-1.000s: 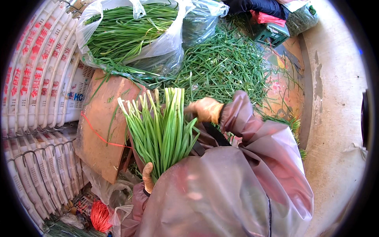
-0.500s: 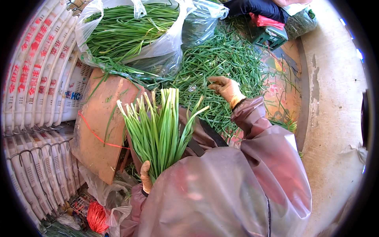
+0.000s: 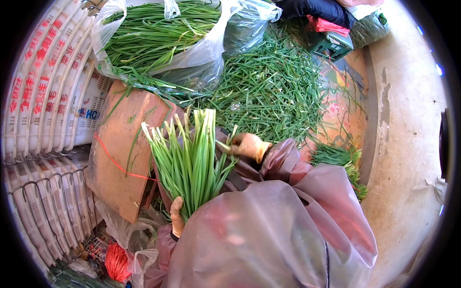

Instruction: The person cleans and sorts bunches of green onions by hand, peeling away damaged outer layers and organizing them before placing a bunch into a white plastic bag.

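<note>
A bunch of garlic chives (image 3: 194, 168) stands upright in front of me, its pale cut ends fanned out at the top. My left hand (image 3: 177, 216), in a tan glove, grips it low down; the thumb shows and the other fingers are behind the leaves. At the bunch's right side, my right hand (image 3: 248, 146), gloved alike, is closed around a few stalks near their pale ends. Its fingertips are partly hidden. Beyond the hands, loose green trimmings (image 3: 273, 91) cover the floor in a thick heap.
An open plastic bag (image 3: 192, 65) full of chives lies at the far left, beside a wooden board (image 3: 127, 144). White crates (image 3: 48, 96) are stacked along the left. Tied bunches (image 3: 336, 161) lie at the right. A person's dark-clad leg (image 3: 312, 10) shows behind a green crate (image 3: 331, 45).
My right hand has come down and left from above the trimmings to the bunch's right edge, where it has closed on stalks. The left hand keeps its hold.
</note>
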Demonstrator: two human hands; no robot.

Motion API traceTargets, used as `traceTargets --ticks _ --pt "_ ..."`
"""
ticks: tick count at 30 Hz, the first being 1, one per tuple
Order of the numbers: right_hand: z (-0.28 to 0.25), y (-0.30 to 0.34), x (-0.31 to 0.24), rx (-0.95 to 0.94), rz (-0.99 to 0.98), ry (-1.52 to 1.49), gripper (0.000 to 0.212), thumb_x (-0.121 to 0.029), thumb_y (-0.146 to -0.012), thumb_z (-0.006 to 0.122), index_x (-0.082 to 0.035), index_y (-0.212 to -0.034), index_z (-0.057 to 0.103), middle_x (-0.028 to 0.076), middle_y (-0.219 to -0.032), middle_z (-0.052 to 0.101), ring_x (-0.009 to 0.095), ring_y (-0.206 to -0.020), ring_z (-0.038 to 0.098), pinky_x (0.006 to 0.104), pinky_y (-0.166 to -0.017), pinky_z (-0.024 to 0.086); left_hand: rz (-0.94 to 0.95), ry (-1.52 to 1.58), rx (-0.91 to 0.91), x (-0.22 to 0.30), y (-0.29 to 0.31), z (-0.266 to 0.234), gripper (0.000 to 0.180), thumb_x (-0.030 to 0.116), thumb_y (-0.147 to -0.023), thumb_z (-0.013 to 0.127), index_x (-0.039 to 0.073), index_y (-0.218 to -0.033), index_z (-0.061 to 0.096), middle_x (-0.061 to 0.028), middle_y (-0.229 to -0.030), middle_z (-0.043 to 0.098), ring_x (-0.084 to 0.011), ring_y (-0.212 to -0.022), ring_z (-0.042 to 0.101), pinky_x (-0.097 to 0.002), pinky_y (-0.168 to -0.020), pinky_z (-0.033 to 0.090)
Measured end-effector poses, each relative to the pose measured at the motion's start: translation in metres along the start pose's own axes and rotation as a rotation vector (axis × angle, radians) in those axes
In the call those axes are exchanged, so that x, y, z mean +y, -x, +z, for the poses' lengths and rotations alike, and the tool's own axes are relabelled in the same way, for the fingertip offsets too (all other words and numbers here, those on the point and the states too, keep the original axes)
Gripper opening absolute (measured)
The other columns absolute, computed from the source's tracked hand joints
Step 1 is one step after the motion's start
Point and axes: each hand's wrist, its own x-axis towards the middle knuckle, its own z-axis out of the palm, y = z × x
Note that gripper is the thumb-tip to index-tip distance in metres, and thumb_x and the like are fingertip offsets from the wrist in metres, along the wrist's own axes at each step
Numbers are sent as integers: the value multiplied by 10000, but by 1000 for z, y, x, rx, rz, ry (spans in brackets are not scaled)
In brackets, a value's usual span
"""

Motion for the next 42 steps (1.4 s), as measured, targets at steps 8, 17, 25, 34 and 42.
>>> traceTargets --ticks 8,17,25,34,42 --pt "24 -14 22 213 161 -529 264 -247 -724 724 -35 -876 685 104 -792 669 196 -746 620 313 -692 485 19 -79 4 5 -2 -9 559 345 -800 601 83 -1279 480 -119 -1227 563 -295 -1064 561 -438 -949 438" --pt "-177 -8 142 925 344 -389 312 -281 -710 773 -53 -905 689 110 -822 686 232 -824 656 321 -782 514 73 -88 -97 5 -3 -1 606 362 -815 572 62 -1320 425 -165 -1250 531 -334 -1083 537 -458 -961 423" --pt "-82 21 -34 161 -702 301 838 -124 -572 816 -71 -1324 449 148 -1291 503 318 -1220 454 393 -1031 373 -37 41 -57 4 -2 6 632 358 -815 566 52 -1343 401 -174 -1288 505 -331 -1139 513 -463 -999 394" --pt "-24 3 10 394 -57 106 844 -517 -680 743 61 -1227 461 240 -1067 606 346 -1017 588 370 -892 458 -64 66 -75 -2 6 17 681 438 -798 582 45 -1331 418 -213 -1232 537 -347 -1063 558 -479 -964 428" --pt "25 -36 19 16 178 -146 499 -456 -811 617 39 -824 682 146 -791 676 241 -755 636 356 -709 481 -100 -98 -120 13 5 18 630 358 -804 592 59 -1331 421 -175 -1269 524 -351 -1117 527 -474 -997 400"
